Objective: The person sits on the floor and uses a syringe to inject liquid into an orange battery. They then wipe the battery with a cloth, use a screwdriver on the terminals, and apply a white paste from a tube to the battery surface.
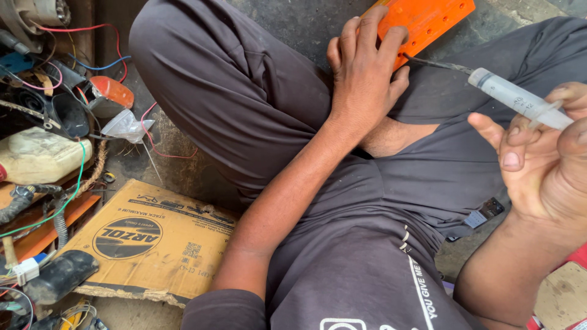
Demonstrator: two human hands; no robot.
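Head view: left hand [365, 67] clamps orange block [422, 24]; right hand [541, 159] pinches syringe [520, 99], needle tip touching block's right edge.

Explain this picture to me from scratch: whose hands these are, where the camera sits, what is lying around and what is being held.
There is no machine here: a seated person in dark clothes works with bare hands. The single picture comes from a camera worn on that person's head, looking down at the lap. The left hand grips the edge of a flat orange plastic piece with small holes, steadying it near the knee. The right hand holds a clear syringe; its dark thin tip points toward the orange piece. On the floor to the left lie a flattened cardboard box, a dirty plastic jug, and a tangle of coloured wires and small parts.
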